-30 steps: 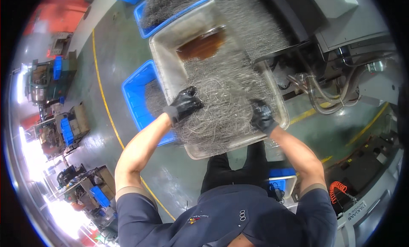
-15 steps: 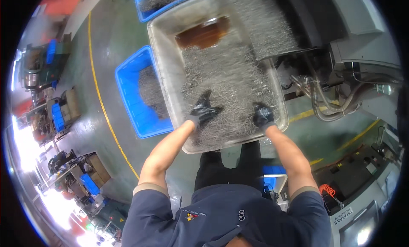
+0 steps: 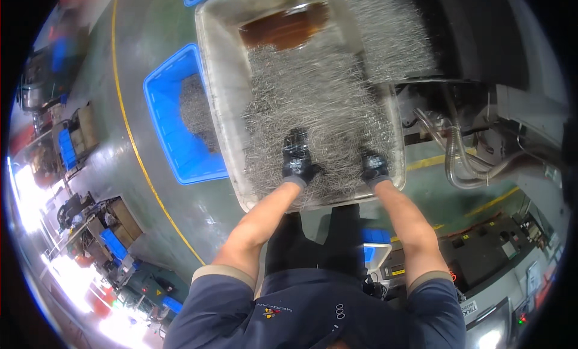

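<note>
Where the black-gloved left hand (image 3: 295,159) is now: on the thin silver strands (image 3: 340,141), pointing straight ahead. Half a second ago it was nearer the left wall, with its fingers spread wide. Now it sits closer to the right hand (image 3: 374,164).
Left grip: loose and open, fingers close together, thumb sticking out toward the other hand. It touches the strands, but I see no bunch held in it.
Right grip: also gloved in black, low on the strands, near the right wall of the big pale tub (image 3: 226,114). It has hardly moved in the tub. Its tips blend into the strands, so I cannot tell if it holds any.
Silver strands: under both hands, between them, and spread out ahead of them. A second ago they made a fluffy heap there; now they look flatter. I think the work on them is still going on.
Brown liquid: a pool (image 3: 283,27) well ahead of the left hand, past the strands.
Blue bin: outside the tub, to the left of the left hand (image 3: 164,126), with dark grey bits (image 3: 197,111) in it.
</note>
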`<state>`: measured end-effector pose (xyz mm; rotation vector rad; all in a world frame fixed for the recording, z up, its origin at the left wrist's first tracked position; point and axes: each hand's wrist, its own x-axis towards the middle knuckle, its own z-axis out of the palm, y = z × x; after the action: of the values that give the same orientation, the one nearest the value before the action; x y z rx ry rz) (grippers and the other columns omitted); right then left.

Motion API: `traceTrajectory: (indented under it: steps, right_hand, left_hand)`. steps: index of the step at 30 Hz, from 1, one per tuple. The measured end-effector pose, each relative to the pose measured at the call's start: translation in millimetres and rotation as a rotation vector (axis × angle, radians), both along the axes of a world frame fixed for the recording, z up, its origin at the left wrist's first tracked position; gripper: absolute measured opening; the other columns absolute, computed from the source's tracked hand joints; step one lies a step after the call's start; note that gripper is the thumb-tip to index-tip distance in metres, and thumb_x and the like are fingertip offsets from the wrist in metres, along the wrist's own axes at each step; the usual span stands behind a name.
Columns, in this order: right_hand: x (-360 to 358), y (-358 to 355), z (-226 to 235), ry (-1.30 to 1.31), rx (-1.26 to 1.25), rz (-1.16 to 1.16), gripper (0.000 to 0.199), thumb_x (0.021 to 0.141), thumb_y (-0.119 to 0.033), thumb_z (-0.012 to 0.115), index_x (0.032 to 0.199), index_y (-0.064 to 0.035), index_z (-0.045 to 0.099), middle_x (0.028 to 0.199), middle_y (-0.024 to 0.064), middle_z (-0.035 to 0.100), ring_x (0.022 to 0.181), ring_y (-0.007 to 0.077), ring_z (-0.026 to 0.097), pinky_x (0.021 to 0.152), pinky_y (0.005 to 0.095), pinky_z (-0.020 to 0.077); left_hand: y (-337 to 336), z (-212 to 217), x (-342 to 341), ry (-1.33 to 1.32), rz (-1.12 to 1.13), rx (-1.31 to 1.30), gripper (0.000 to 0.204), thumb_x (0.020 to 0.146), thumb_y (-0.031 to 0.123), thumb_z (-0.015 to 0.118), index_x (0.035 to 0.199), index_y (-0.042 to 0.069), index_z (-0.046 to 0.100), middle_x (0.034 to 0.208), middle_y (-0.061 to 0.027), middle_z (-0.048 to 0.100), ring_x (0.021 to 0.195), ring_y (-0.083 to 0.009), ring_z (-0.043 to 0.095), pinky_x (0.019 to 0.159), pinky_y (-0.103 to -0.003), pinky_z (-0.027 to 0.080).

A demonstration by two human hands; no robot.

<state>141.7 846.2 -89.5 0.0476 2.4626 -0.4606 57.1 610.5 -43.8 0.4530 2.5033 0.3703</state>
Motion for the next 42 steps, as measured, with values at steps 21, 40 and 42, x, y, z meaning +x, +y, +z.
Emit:
traceTrajectory:
  steps: [21, 40, 42]
  right_hand:
    - [-6, 12, 52, 0.080, 0.052, -0.042, 0.037, 0.070, -0.015, 0.055, 0.106, -0.0049, 0.057, 0.099, 0.0200, 0.060, 0.093, 0.0368, 0.057, 0.083, 0.0431, 0.0456]
    - [11, -113, 184, 0.158, 0.269, -0.226, 0.027, 0.087, -0.025, 0.050, 0.110, -0.0131, 0.058, 0.115, 0.0155, 0.056, 0.109, 0.0294, 0.051, 0.090, 0.0374, 0.0441]
    - [20, -142, 229, 0.416, -0.222, -0.206, 0.039, 0.072, -0.009, 0.060, 0.110, -0.0069, 0.059, 0.092, 0.0154, 0.064, 0.081, 0.0239, 0.063, 0.073, 0.0373, 0.0505]
  left_hand:
    - [5, 31, -10, 0.080, -0.034, -0.010, 0.111, 0.064, 0.047, 0.072, 0.141, 0.001, 0.008, 0.145, -0.0220, 0.012, 0.135, -0.0364, 0.009, 0.111, -0.043, 0.009]
    - [-113, 205, 11, -0.072, 0.079, 0.440, 0.027, 0.091, 0.016, 0.043, 0.111, 0.004, 0.057, 0.106, -0.0106, 0.061, 0.097, -0.0199, 0.057, 0.084, -0.031, 0.044]
    - [-146, 201, 33, 0.001, -0.187, 0.513, 0.030, 0.093, 0.008, 0.034, 0.116, 0.000, 0.052, 0.111, -0.0104, 0.058, 0.100, -0.0203, 0.055, 0.085, -0.029, 0.045]
